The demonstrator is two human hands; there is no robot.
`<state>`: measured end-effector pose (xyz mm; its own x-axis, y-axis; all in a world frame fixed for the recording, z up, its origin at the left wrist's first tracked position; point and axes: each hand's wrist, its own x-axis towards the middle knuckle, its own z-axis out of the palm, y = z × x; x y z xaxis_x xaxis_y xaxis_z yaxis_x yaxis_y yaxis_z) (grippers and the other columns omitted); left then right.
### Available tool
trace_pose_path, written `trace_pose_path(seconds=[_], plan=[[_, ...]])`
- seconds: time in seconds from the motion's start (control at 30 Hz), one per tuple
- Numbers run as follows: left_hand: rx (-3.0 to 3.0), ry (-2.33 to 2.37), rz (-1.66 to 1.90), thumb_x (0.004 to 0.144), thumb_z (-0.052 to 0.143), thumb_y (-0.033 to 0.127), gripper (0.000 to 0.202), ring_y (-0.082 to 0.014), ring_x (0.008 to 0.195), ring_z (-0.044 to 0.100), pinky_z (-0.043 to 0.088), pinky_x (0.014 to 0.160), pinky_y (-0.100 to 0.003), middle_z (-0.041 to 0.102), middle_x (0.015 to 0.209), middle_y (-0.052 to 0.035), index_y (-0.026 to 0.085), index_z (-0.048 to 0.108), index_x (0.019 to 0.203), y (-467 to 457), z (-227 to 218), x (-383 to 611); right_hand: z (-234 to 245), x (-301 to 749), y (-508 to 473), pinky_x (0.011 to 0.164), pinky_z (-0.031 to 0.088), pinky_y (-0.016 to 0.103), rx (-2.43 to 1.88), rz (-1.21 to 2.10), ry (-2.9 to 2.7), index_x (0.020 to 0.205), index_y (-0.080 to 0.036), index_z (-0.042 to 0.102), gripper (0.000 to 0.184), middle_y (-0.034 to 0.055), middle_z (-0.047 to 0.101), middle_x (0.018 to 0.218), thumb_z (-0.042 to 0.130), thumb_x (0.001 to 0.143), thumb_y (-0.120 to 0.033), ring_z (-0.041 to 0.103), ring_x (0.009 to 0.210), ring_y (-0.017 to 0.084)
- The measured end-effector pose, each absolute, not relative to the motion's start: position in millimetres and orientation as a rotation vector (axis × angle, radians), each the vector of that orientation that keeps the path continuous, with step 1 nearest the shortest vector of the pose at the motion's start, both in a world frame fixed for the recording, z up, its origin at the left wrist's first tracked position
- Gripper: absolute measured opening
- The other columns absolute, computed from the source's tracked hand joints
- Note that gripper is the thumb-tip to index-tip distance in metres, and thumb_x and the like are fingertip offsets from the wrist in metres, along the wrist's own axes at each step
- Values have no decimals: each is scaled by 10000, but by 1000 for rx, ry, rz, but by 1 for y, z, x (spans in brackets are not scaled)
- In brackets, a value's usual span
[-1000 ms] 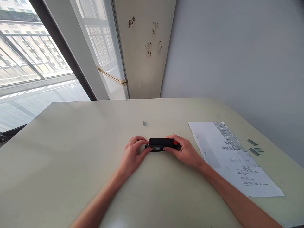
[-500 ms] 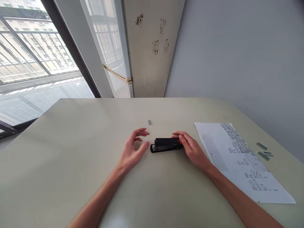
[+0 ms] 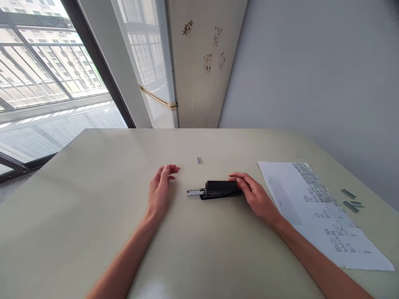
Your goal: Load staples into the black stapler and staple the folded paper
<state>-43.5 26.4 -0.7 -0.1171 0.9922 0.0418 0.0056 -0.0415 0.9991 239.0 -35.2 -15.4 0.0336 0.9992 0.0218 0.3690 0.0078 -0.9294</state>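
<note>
A black stapler lies on its base on the table, its front end pointing left. Out of that end sticks a silver staple tray. My right hand grips the stapler's rear end, the thumb at a small red part there. To the left, apart from the stapler, my left hand holds nothing visible, with its fingers loosely bent and apart. A short strip of staples lies on the table beyond the stapler.
A printed sheet of paper lies at the right, rows of staples along its far right part. Several staple strips lie beyond its right edge. The pale table meets a wall at right; a fridge stands behind.
The silver staple tray has slid out of the stapler's front end. My left hand has drawn back to the left, while my right hand keeps its hold on the stapler's rear.
</note>
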Motion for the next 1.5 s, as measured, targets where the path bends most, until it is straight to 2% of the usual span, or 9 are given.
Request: trace_pose_path(seconds=[0.27,0.37,0.47,0.67,0.77,0.9,1.17,1.33,1.5], plan=[[1217,1289,1301,990,537,550,394,-256,1112,674,505,946,-358,750,1111,-91,204,723,954,26,1,-43,-16,241,-37,988,535,433,-1496,948,-1551,1268,-291,652,473,71,733,1184,365,1062,-605,669,1118,267],[1234,1271,1275,994,536,540,383,-248,1083,676,510,957,-363,755,1058,-80,207,720,949,24,2,-40,-13,239,-40,860,572,404,-1528,921,-1663,1289,-299,645,449,60,736,1107,499,1008,-619,676,995,263],[1235,1229,1249,1002,540,539,376,-245,1099,678,510,998,-377,759,1070,-74,211,717,958,20,4,-37,-10,236,-41,859,565,370,-1515,866,-1738,1245,-307,658,394,39,732,1125,650,946,-563,665,980,243],[1138,1105,1218,1016,541,553,384,-263,1257,654,474,1128,-422,738,1234,-98,210,711,1043,15,-2,-30,-7,231,-46,635,552,330,-1472,725,-1741,1132,-301,681,227,55,739,1074,659,964,-452,661,917,250],[912,1011,1240,1024,530,520,364,-273,1299,644,468,1158,-444,708,1308,-134,190,674,1072,15,-6,-26,-5,226,-50,779,603,380,-1328,513,-1757,1171,-307,661,184,69,730,1133,639,989,-329,692,1040,263],[565,833,1103,1063,408,499,423,-287,1296,653,483,1162,-448,700,1320,-194,159,661,1076,11,-2,-21,1,217,-53,1013,579,491,-1114,208,-1832,1254,-322,641,322,82,707,1205,619,983,-148,673,1213,278],[86,654,1007,1115,309,350,484,-318,1214,703,564,1021,-421,696,1307,-248,8,577,1328,-1,16,-22,4,193,-59,937,645,422,-853,-232,-2071,1293,-267,661,498,93,747,1166,624,914,54,685,1217,258],[29,646,1033,1100,347,297,409,-303,1152,732,579,972,-399,723,1244,-224,47,643,1229,-3,18,-23,4,187,-61,957,645,407,-830,-314,-2094,1273,-258,681,494,91,759,1187,630,904,67,698,1210,251],[137,742,1050,1086,348,259,408,-243,1024,746,583,918,-345,734,1118,-215,68,697,993,0,12,-21,14,190,-63,931,650,425,-855,-349,-2055,1282,-274,679,495,87,758,1146,628,912,51,708,1187,257]])
